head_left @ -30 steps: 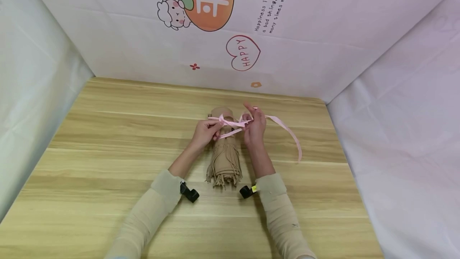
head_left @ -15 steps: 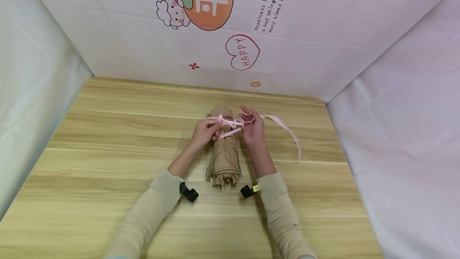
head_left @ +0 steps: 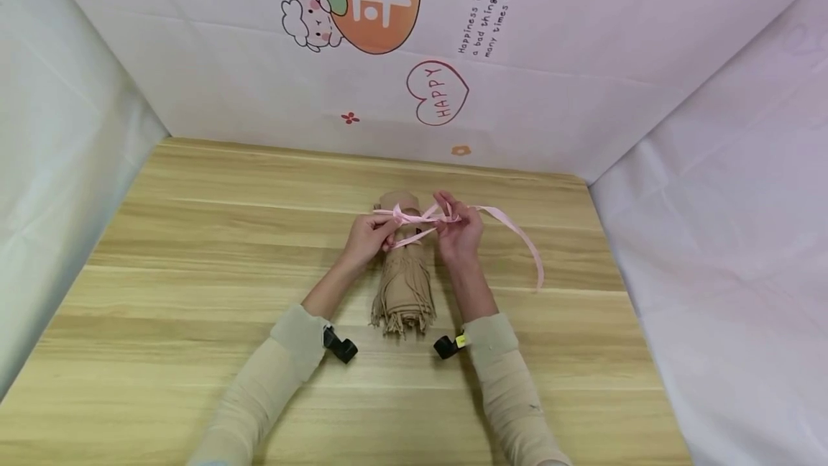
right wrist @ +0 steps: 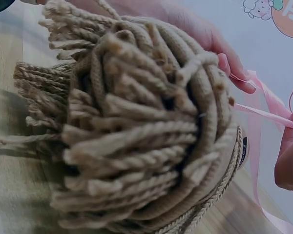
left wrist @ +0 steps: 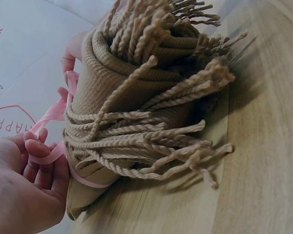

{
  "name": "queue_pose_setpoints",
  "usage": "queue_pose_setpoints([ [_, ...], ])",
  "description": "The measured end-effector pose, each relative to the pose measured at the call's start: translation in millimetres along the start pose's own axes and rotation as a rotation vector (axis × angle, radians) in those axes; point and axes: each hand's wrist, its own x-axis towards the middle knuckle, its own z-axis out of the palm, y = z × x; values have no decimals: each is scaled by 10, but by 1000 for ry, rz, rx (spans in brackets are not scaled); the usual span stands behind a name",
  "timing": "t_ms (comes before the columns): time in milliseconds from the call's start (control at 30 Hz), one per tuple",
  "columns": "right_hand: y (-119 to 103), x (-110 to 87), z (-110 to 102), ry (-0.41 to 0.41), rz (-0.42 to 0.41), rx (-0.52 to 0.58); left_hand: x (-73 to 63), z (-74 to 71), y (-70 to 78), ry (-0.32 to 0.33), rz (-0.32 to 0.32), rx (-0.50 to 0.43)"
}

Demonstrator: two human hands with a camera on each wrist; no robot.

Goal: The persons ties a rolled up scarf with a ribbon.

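Observation:
A tan fringed scarf point(head_left: 407, 282), rolled up, lies lengthwise on the table, its twisted tassels facing the person. Pink ribbon point(head_left: 420, 219) passes around its far part, with strands crossing on top. On the scarf's left side, my left hand point(head_left: 367, 241) pinches the ribbon near a knot-like bunch. My right hand point(head_left: 461, 234), at the scarf's right, holds ribbon with bent fingers. A loose ribbon tail trails right from it. In the left wrist view, ribbon point(left wrist: 48, 157) crosses the left fingers. The right wrist view shows part of the right hand point(right wrist: 290, 158) against a taut strand.
The wooden table point(head_left: 194, 293) extends around the scarf. A printed white backdrop point(head_left: 550, 113) stands along its far edge, with white cloth point(head_left: 744, 250) on both sides. Black wrist cameras point(head_left: 339, 346) jut inward from the sleeves.
My right hand's fingers have shifted and bent around the ribbon, and the hand has moved slightly right since half a second ago. My left hand and the scarf have stayed in place.

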Motion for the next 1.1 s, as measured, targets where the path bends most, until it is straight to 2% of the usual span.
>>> queue_pose_setpoints([
  [100,-17,-7,-19,7,-1,-47,-7,32,0,-8,3,-2],
  [167,-15,-2,-12,6,-10,-136,-7,30,7,-12,8,0],
  [233,-14,1,-12,-4,-36,-283,-5,27,16,-17,8,5],
  [300,-19,8,-22,-42,-77,-489,-5,22,28,-17,5,8],
  [433,-58,21,-47,-191,-117,-922,-7,13,50,-1,-7,15],
  [567,-142,-28,-8,-374,-78,-1155,-12,2,45,4,-36,20],
  [700,-283,-172,121,-505,-58,-1319,-7,33,20,-5,-46,4],
  [833,-228,-103,11,-557,-92,-1449,-5,29,28,-10,-52,-3],
  [933,-149,6,-155,-578,-138,-1474,-14,31,36,-7,-55,10],
  [1100,-131,8,-196,-602,-179,-1463,-21,42,21,16,-46,18],
])
